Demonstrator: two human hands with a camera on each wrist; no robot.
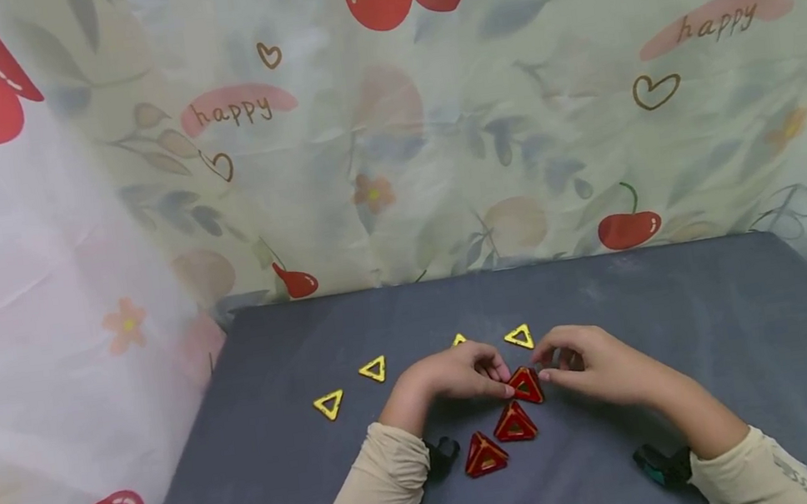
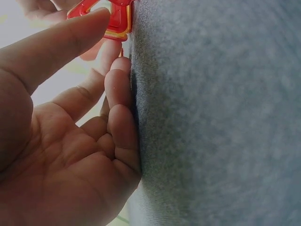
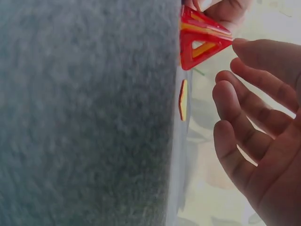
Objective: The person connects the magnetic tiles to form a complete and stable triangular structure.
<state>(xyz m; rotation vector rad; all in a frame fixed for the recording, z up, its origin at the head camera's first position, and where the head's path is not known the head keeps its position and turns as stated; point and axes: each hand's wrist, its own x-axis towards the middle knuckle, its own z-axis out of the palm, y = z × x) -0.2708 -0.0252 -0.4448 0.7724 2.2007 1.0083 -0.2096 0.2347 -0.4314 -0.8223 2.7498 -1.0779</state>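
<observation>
On the grey cloth, a red triangular pyramid of magnetic tiles (image 1: 526,386) stands between the two hands. My left hand (image 1: 459,373) holds its left side between thumb and index finger, the other fingers curled beneath. In the left wrist view the thumb lies across the red frame (image 2: 120,21). My right hand (image 1: 598,358) is at the pyramid's other side, fingers loosely bent, with the thumb tip at a corner of the red pyramid (image 3: 202,42) in the right wrist view. Two more red pyramids, one nearer (image 1: 515,422) and one nearest (image 1: 485,454), stand closer to the person.
Flat yellow triangle tiles lie beyond the hands: one far left (image 1: 328,405), one beside it (image 1: 372,369), one partly hidden behind the left hand (image 1: 459,339), and one near the right fingers (image 1: 519,337). A printed curtain (image 1: 442,197) hangs along the table's back edge.
</observation>
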